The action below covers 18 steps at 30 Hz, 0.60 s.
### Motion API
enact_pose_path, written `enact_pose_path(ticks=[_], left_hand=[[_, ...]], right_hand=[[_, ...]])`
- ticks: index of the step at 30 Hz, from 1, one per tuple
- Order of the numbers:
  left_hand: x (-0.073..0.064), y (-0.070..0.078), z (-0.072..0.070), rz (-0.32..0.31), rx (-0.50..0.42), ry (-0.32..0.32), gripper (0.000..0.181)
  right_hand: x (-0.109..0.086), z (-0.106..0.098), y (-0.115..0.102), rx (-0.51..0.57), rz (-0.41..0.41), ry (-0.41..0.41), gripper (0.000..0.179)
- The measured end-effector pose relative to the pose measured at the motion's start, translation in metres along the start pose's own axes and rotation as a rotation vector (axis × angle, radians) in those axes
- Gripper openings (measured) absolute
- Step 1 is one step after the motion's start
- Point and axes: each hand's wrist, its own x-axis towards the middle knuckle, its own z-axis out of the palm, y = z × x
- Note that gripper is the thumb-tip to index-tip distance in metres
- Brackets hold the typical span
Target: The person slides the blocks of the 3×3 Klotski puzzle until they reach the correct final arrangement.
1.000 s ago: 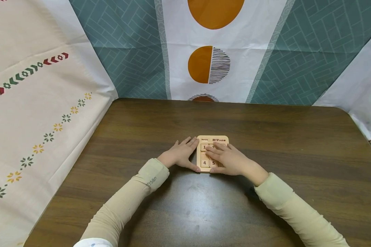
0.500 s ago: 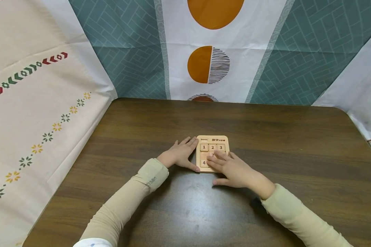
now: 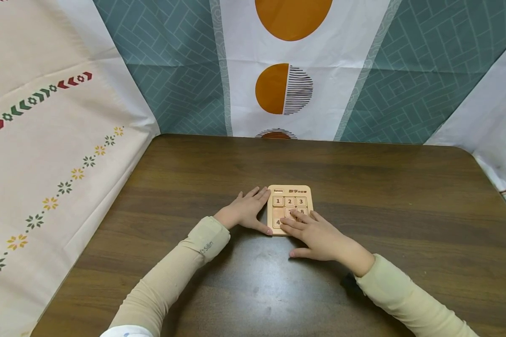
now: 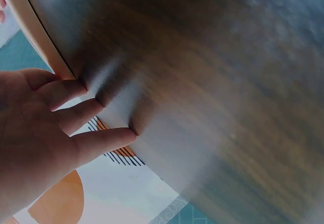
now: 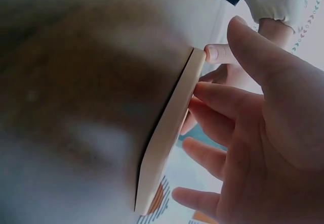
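Observation:
A wooden number sliding puzzle [image 3: 271, 210] lies flat on the table in the head view. Tiles 1, 2 and 3 fill its top row; below them, the left slot [image 3: 279, 212] shows bare wood. Along the puzzle's left edge rests my left hand [image 3: 246, 210], fingers spread and thumb at the near left corner. My right hand [image 3: 318, 238] reaches in from the right, its extended fingertips over the lower tiles beside tile 4 [image 3: 277, 222], hiding part of the bottom row. In the right wrist view those fingers touch the puzzle's face [image 5: 169, 133], thumb held apart.
The brown wooden table [image 3: 405, 196] stretches around the puzzle. A teal and white patterned cloth [image 3: 185, 70] hangs behind its far edge, and a cream cloth with flower prints [image 3: 46, 154] borders the left side.
My right hand has drawn back toward the near right, uncovering tiles 2, 3 and 8. Its thumb has left the puzzle's near edge. The left hand has stayed in place.

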Motion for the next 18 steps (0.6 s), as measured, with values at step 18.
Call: enact_pose_path(ticks=[18], left_hand=[[0.0, 0.001, 0.0, -0.001, 0.01, -0.003, 0.115]], right_hand=[[0.015, -0.008, 0.01, -0.004, 0.036, -0.052, 0.068]])
